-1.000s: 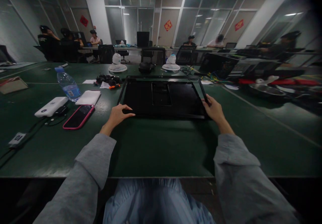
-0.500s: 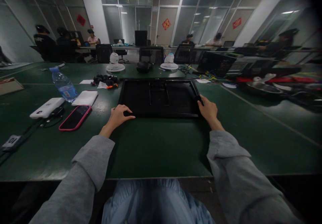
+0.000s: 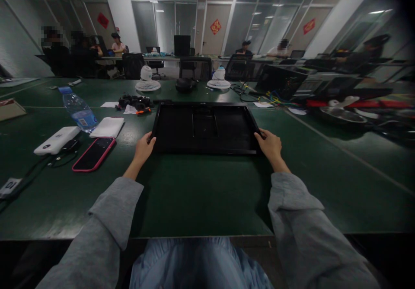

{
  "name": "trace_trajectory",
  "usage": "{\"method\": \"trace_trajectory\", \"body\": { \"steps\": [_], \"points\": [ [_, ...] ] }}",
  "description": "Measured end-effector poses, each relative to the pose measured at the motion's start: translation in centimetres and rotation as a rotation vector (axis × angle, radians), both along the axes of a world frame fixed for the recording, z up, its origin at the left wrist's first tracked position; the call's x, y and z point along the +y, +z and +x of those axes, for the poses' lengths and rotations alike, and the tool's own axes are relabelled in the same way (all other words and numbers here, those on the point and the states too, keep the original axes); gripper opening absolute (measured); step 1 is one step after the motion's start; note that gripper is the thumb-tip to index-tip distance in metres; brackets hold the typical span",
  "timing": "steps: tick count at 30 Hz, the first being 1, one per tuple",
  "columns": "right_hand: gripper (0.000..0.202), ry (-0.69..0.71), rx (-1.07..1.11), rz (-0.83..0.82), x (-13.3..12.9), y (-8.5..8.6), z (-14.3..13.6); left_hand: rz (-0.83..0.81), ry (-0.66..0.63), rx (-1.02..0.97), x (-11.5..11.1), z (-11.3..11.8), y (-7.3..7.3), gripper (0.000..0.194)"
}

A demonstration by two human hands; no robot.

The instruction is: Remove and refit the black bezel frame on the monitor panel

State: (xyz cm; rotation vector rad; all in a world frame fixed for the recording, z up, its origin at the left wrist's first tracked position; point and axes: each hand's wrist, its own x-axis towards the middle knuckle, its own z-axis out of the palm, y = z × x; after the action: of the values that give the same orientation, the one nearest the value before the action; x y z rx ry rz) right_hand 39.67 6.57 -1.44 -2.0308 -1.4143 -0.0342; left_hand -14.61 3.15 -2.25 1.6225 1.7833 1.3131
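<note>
A black, shallow rectangular tray (image 3: 173, 129) with a raised rim and a recessed middle section lies in front of me on the green table (image 3: 197, 194). My left hand (image 3: 144, 146) grips its left rim near the front corner, thumb on the inner side. At the opposite edge, my right hand (image 3: 270, 144) is closed around the right rim. The fingers under and outside the rim are partly hidden on both sides. Whether the tray touches the table all along, I cannot tell.
To the left are a red-edged phone (image 3: 94, 155), a white power bank (image 3: 57, 140) with cables, a white cloth or tissue pack (image 3: 107, 127) and a water bottle (image 3: 78, 109). Two small fans (image 3: 147, 83) stand behind. A pan (image 3: 343, 117) sits right; people work farther back.
My left hand has shifted left from the tray's front edge and closed on its left rim. The right hand keeps its hold on the right rim. The view has tilted slightly.
</note>
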Motion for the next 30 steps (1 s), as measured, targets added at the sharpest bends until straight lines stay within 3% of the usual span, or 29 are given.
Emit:
{"method": "trace_trajectory", "body": {
  "steps": [6, 12, 21, 30],
  "points": [
    [0.051, 0.108, 0.091, 0.072, 0.4, -1.3, 0.7, -0.094, 0.088, 0.007, -0.2, -0.1, 0.7, 0.044],
    [0.053, 0.223, 0.075, 0.076, 0.5, -1.9, -0.4, -0.122, 0.229, 0.284, -1.1, -1.1, 1.4, 0.044],
    [0.054, 0.113, 0.017, 0.008, -0.8, -1.0, -3.3, -0.129, 0.258, 0.399, -1.5, -1.2, 1.4, 0.046],
    [0.053, 0.113, 0.121, 0.076, -1.3, -1.4, -4.0, -0.108, 0.249, 0.323, -1.3, -1.6, 1.4, 0.036]
  ]
}}
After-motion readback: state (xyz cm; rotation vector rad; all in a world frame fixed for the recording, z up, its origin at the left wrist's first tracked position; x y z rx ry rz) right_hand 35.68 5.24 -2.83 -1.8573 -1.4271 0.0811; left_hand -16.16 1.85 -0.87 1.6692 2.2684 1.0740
